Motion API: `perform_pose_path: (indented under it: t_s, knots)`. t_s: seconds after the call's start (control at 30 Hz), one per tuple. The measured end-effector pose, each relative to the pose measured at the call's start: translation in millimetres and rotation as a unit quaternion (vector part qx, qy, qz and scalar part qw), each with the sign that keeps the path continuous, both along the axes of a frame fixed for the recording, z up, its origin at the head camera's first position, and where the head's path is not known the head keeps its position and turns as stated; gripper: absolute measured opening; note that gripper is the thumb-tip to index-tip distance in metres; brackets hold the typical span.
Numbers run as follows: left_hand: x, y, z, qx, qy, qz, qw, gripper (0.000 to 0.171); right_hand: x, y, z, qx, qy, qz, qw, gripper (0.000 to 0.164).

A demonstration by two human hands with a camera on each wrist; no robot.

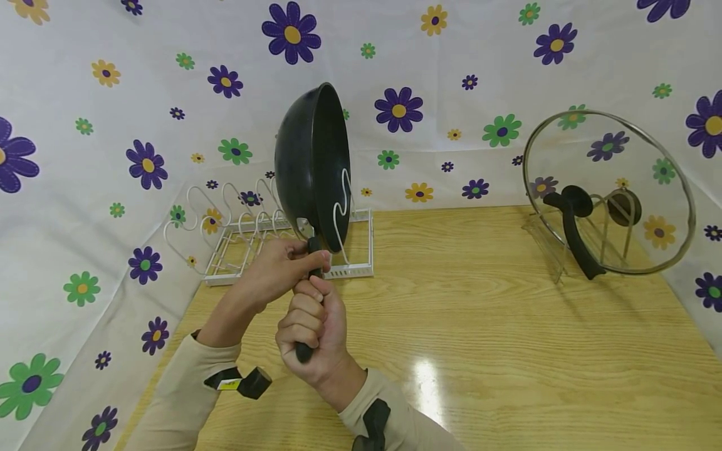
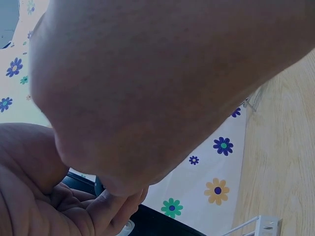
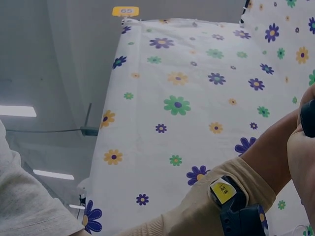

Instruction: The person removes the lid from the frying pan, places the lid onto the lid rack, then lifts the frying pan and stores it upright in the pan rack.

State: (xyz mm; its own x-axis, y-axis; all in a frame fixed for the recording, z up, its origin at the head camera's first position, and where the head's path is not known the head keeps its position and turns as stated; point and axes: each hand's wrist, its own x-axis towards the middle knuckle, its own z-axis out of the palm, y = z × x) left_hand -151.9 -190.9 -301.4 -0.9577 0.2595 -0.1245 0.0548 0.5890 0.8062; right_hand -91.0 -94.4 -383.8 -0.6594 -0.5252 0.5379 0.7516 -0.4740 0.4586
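A black wok is held on edge, its hollow side facing right, over the right part of a white wire rack. A curved wire of the rack stands in front of the wok's open face. My left hand pinches the handle close to where it joins the wok. Lower down, my right hand grips the same handle with fingers curled round it, and the black handle end pokes out below. In the left wrist view, skin covers most of the frame and a dark strip of the wok shows at the bottom.
On the right, a round glass lid with a metal rim leans upright at a wire stand, with black handle parts seen there. The wood-grain table meets a flowered cloth behind and at the sides.
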Motion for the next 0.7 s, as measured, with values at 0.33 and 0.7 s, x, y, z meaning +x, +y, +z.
perform_pose_path:
  t_s: [0.33,0.7]
  knots:
    - [0.0,0.8,-0.3,0.002,0.002,-0.001,1.0,0.031,-0.7,0.6,-0.5,0.0,-0.003,0.005,1.0,0.035]
    - [-1.3,1.9,-3.3,0.006,0.005,-0.003,1.0,0.031,-0.9,1.9,-1.5,0.004,-0.01,0.004,1.0,0.035]
